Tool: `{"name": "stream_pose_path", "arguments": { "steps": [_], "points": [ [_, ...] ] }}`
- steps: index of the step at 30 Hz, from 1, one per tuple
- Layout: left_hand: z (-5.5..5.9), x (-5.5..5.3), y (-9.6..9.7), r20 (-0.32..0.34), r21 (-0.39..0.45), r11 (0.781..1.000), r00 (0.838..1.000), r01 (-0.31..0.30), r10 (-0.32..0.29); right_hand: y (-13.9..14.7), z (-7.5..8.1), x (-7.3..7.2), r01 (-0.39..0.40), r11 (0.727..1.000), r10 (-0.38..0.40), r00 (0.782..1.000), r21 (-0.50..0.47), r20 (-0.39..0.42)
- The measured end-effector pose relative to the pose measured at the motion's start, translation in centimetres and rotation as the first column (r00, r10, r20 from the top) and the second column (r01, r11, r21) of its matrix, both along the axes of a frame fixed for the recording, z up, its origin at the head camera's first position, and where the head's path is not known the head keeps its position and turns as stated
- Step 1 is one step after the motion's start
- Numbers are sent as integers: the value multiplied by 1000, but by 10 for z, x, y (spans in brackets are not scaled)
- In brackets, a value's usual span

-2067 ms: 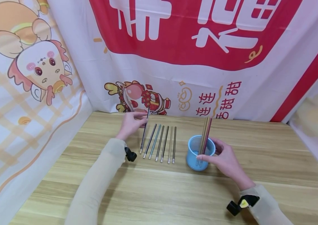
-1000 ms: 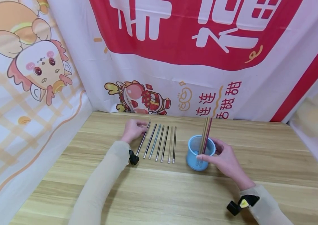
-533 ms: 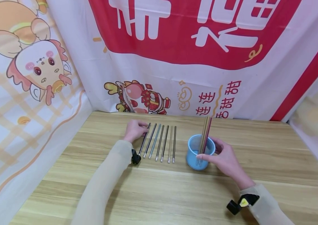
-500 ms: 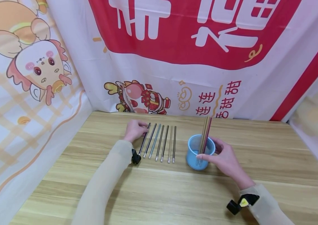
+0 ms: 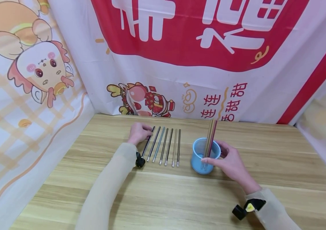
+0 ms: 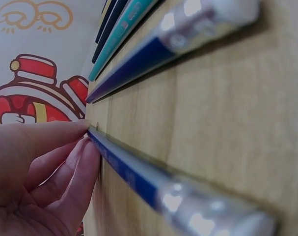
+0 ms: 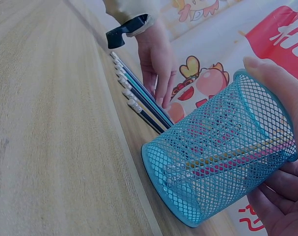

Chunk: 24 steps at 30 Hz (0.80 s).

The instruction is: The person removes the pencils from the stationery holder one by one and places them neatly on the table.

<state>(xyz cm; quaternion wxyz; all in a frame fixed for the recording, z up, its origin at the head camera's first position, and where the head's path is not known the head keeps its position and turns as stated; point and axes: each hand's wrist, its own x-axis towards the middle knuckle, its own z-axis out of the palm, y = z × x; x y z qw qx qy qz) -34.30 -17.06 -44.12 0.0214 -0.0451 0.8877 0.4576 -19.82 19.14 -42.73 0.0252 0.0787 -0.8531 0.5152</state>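
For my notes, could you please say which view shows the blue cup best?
The right wrist view: the blue cup appears large and close, plainly mesh. The head view shows it smaller, from above; the left wrist view, not at all.

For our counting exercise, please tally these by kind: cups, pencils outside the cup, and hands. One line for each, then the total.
Mesh cup: 1
Pencils outside the cup: 7
Left hand and right hand: 2
Total: 10
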Motion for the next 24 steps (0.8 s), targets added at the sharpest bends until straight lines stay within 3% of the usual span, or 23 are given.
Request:
{"name": "stream_pose_path", "arguments": {
  "steps": [13, 24],
  "points": [
    [0, -2, 0, 18, -12, 1000, 1000, -25, 26, 0, -1, 0, 2, 1000, -2, 1000, -8, 4],
    [0, 1, 1, -15, 3, 1000, 1000, -20, 20, 0, -1, 0, 3, 1000, -3, 1000, -8, 5]
  ]
}}
